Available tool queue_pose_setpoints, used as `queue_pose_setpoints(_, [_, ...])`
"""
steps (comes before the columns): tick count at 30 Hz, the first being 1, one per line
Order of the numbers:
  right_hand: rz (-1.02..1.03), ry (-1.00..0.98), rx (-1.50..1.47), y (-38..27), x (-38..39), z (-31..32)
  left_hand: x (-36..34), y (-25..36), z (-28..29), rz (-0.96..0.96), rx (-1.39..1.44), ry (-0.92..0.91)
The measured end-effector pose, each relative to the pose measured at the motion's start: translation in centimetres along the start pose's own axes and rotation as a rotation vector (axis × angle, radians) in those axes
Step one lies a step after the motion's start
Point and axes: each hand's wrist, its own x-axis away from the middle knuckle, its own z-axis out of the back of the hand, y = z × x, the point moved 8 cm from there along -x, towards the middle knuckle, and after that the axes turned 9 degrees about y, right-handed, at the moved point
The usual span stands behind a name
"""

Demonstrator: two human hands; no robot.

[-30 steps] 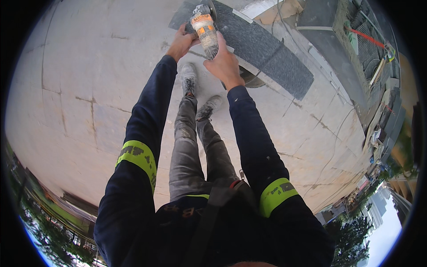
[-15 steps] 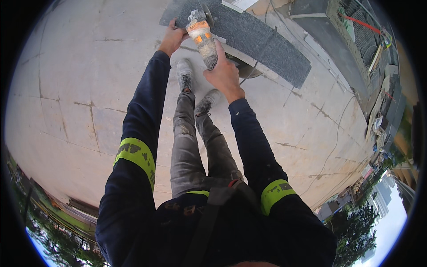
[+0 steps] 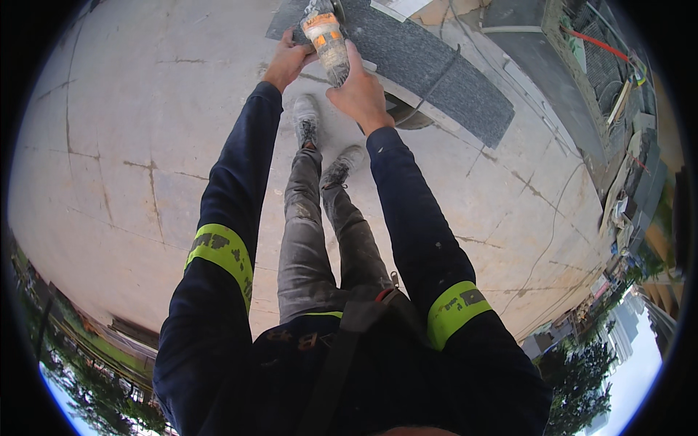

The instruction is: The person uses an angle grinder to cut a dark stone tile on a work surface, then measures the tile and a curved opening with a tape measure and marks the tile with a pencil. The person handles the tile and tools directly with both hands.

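My right hand (image 3: 358, 93) is closed round the body of a dusty orange-and-grey angle grinder (image 3: 326, 40), whose disc (image 3: 337, 10) is at the top of the view over a long, dark speckled stone slab (image 3: 429, 83). My left hand (image 3: 289, 59) is closed on the slab's near left edge, beside the grinder; its fingertips are partly hidden. A cable (image 3: 443, 73) lies across the slab. Under the slab's near edge is a dark round object (image 3: 408, 120) that I cannot make out. My dusty shoes stand on the concrete just below.
The pale concrete floor (image 3: 145, 131) has cracks and a thin cable running along its right side. At the right are grey boards (image 3: 509, 14), a red bar (image 3: 596, 42), wire mesh and mixed debris. Trees show at both lower rims.
The grinder and my right hand dipped toward me, then rose again to higher in the view. My left hand moved slightly left and stays at the slab's edge.
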Motion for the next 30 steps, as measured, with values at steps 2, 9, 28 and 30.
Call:
queue_pose_setpoints(2, [-0.020, -0.023, 0.010, 0.0, -0.6, -0.2, -0.1, 0.1, 0.1, -0.015, -0.011, -0.007])
queue_pose_setpoints(9, [0.001, 0.001, -0.022, 0.2, 2.5, 1.1, -0.3, -0.1, 0.4, 0.009, -0.014, 0.022])
queue_pose_setpoints(28, [-0.076, -0.063, 0.004, 1.5, 4.2, 1.8, -0.3, -0.5, 0.0, -0.024, -0.024, 0.015])
queue_pose_setpoints(30, [-0.021, 0.011, 0.022, 0.9, 3.4, 1.7, -0.7, -0.4, 0.0, -0.030, 0.010, -0.052])
